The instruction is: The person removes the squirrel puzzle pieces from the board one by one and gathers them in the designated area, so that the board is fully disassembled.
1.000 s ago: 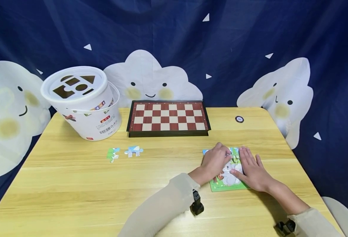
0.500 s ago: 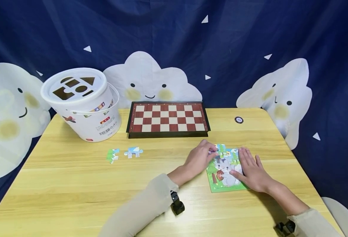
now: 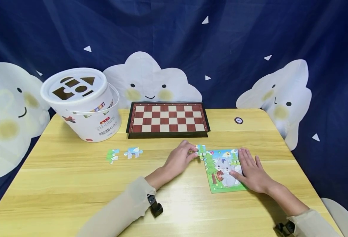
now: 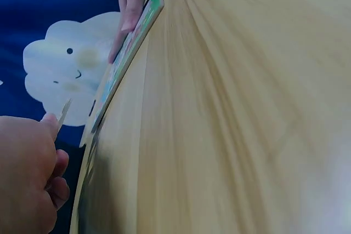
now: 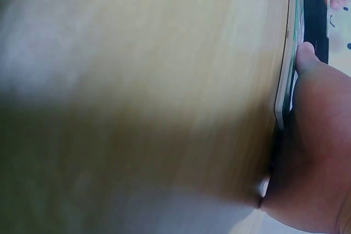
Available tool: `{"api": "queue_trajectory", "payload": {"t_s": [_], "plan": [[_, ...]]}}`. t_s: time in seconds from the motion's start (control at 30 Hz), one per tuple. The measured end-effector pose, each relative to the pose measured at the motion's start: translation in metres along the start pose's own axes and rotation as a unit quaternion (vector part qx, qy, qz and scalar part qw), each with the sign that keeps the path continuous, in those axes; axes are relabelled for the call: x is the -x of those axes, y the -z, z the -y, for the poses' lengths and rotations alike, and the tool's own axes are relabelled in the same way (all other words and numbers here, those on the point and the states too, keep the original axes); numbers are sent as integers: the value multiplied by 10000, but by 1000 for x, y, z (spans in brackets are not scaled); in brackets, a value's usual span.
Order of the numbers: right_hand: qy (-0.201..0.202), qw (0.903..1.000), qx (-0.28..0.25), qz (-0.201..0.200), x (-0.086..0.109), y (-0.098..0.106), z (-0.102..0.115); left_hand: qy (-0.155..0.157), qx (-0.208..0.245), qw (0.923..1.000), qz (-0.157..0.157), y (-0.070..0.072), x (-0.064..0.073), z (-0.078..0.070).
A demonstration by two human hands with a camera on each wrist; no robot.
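Note:
My left hand pinches a jigsaw piece with blue sky and a green tree, held just off the upper left corner of the puzzle board. In the left wrist view the piece shows edge-on at the fingertips, lifted off the table. The board carries a grey squirrel picture. My right hand lies flat with straight fingers on the board's right side and hides that part of the picture. Two loose jigsaw pieces lie to the left, a green one and a blue and grey one.
A folded red and white chessboard sits at the back middle of the wooden table. To its left stands a white bucket with shape holes in the lid. One small dark round disc lies back right. Behind hangs a blue curtain.
My left hand has lifted a piece off the upper part of the board and carried it left, past the board's corner. The right hand has stayed in place.

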State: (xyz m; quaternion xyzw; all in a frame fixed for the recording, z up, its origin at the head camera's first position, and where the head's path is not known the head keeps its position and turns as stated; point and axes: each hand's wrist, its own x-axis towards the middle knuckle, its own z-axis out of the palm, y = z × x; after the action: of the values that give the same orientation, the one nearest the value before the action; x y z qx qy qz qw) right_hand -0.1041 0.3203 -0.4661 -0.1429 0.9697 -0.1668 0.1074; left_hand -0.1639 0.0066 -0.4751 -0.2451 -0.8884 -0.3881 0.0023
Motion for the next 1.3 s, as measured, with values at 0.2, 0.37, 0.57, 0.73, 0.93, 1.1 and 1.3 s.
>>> {"api": "queue_trajectory", "payload": {"t_s": [0.2, 0.37, 0.57, 0.73, 0.93, 1.1, 1.3], "plan": [[-1, 10000, 14, -5, -1, 0, 0, 142, -126, 9997, -138, 20, 16, 17], [-35, 10000, -10, 27, -1, -1, -1, 281, -325, 9985, -346, 38, 28, 33], [-17, 10000, -50, 4, -1, -2, -1, 460, -490, 9967, -452, 63, 37, 51], [-1, 10000, -36, -21, 0, -2, -1, 554, -630, 9945, -622, 83, 47, 67], [-6, 10000, -27, -46, 0, 0, 0, 707, -834, 9922, -595, 95, 53, 80], [8, 10000, -45, -68, -1, -2, -1, 806, -961, 9915, -359, 98, 54, 82], [-49, 10000, -10, 18, -2, -2, -2, 821, -1133, 9899, -229, 101, 56, 82]]}}
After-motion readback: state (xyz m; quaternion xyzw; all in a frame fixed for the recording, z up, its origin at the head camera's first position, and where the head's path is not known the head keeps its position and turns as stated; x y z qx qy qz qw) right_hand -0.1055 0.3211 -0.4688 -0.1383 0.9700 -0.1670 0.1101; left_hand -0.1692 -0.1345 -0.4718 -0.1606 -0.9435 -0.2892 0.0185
